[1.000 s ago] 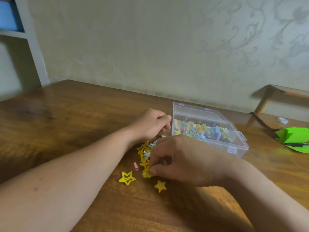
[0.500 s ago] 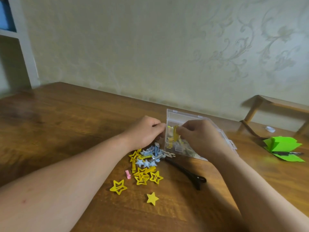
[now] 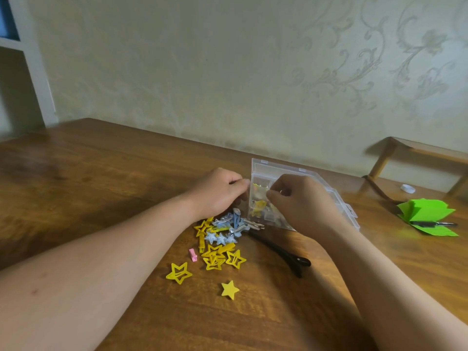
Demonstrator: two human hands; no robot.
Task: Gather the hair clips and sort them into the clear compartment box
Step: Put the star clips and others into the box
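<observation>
head view. clear box (image 3: 281, 169) sits on the wooden table (image 3: 101, 178) near the far edge, lid open. the walls are see-through plastic with inner dividers. yellow and pale clips show blurred through the left wall.

left hand (image 3: 217, 195): fingers curled, fingertips against the left wall of the box. cannot tell whether it pinches the wall or only leans on it.

right hand (image 3: 304, 206): over the box's left compartments, fingers and thumb curled together. a yellow shape sits right at the fingertips behind the clear wall. cannot tell whether i pinch it or it lies loose.

pile of hair clips (image 3: 222, 236): on the table, just in front of the left hand and touching the box's near left corner. it holds yellow cut-out stars, small pale blue stars, a few silver and blue bar clips, all overlapping.

pink clip (image 3: 193, 255): small, just left of the pile.

cut-out star (image 3: 179, 272) and solid yellow star (image 3: 230, 289): each apart from the pile, nearer to me.

black clip (image 3: 283, 252): long and thin, lying slantwise between the pile and my right forearm.

off to the right: folded green paper (image 3: 428, 211) with a dark pen (image 3: 435, 224) on it, and a white cap (image 3: 407, 188) behind.
</observation>
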